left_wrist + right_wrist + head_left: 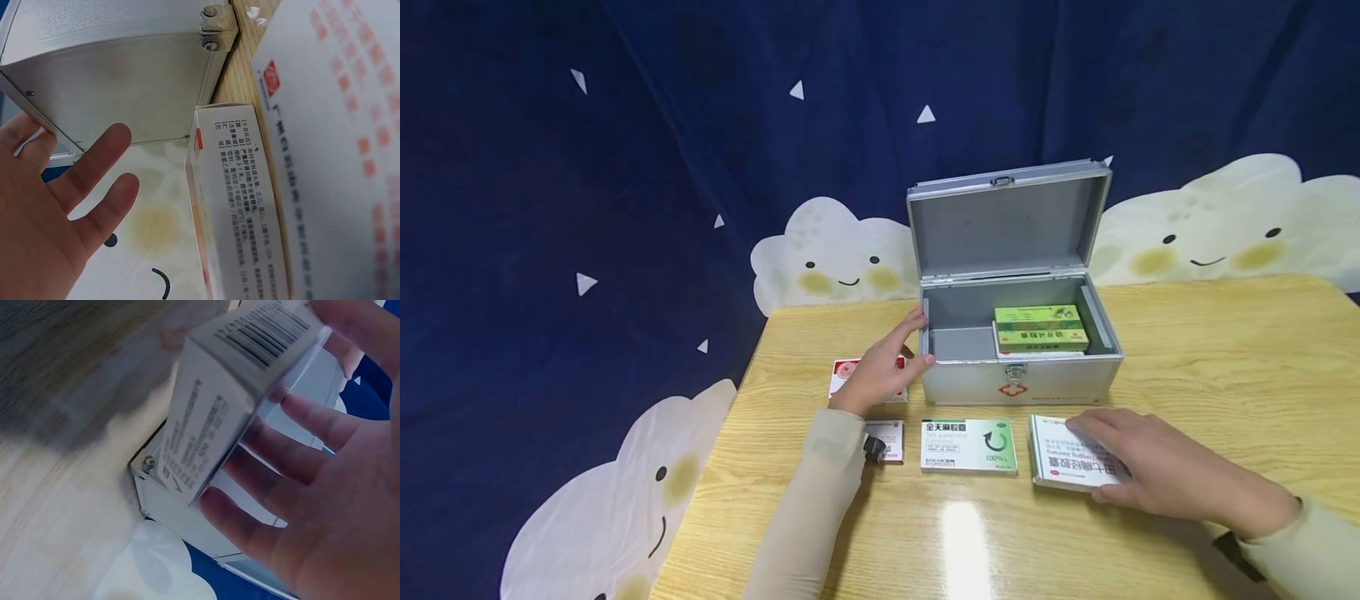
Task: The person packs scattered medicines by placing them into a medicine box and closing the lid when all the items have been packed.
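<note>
My right hand grips a white medicine box by its edges, thumb at the near side and fingers across the far side. Its barcode end shows in the right wrist view. An aluminium first-aid case stands with its lid raised, a red cross below the latch. Inside, at the right, green medicine boxes lie on a white one. My left hand has its fingers spread at the case's left side, fingertips right at the rim; in the left wrist view nothing is between its fingers.
A white and green capsule box lies in front of the case. A red and white box and a smaller box lie by the left arm, partly covered. Behind the wooden table hangs a dark blue curtain with clouds.
</note>
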`<state>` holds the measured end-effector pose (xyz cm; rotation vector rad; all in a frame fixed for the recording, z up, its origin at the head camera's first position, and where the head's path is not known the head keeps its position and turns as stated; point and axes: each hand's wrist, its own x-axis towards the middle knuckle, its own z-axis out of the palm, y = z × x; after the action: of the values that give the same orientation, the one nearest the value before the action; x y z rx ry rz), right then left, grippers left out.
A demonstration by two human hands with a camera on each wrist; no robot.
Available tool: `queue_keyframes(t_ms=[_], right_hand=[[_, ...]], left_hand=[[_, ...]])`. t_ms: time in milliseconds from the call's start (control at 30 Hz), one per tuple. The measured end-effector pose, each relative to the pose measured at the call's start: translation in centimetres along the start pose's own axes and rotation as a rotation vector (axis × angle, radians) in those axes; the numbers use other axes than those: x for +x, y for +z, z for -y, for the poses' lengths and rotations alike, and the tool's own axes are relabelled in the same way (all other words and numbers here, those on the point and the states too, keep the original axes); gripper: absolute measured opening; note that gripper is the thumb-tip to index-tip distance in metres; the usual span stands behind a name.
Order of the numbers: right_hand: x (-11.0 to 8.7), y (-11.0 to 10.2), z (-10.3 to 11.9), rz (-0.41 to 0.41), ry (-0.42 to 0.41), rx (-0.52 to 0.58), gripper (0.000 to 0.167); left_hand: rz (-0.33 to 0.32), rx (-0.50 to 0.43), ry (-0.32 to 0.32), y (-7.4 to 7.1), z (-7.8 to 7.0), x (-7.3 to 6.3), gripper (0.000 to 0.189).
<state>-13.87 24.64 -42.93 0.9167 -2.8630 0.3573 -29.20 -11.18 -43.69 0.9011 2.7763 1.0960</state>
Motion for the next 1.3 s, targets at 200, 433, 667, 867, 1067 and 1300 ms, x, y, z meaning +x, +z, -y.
queue_keyframes(t_ms=[200,433,667,867,1067,1300], right_hand=[[-0.3,-0.4,0.3,-0.003,0.003,-0.023,0.078],[-0.4,-1.6,0.7,0.008,0.008,-0.053,0.078],[-0.4,-2.6,0.5,-0.026,-0.002,-0.07,0.081],[-0.1,-3.5,0.5,0.032,0.048,-0.052,0.079],[-0.1,-4.0,0.4,-0.019,0.019,-0.074,0.08],[0.2,-4.6,0.3,-0.076,-0.019,-0.092,0.08]], left_hand=[[-0.013,-0.008,0.002,0.0,0.0,-0.1,0.066],[-0.008,-0.007,-0.005,0.0,-0.1,0.0,0.067],[-0.005,-0.01,-0.011,0.1,0.0,0.1,0.067],[-0.013,-0.007,-0.003,0.2,0.2,0.1,0.067],[-0.011,-0.006,0.005,0.1,0.0,0.1,0.066],[-0.004,-0.015,-0.005,-0.1,-0.1,0.0,0.066]])
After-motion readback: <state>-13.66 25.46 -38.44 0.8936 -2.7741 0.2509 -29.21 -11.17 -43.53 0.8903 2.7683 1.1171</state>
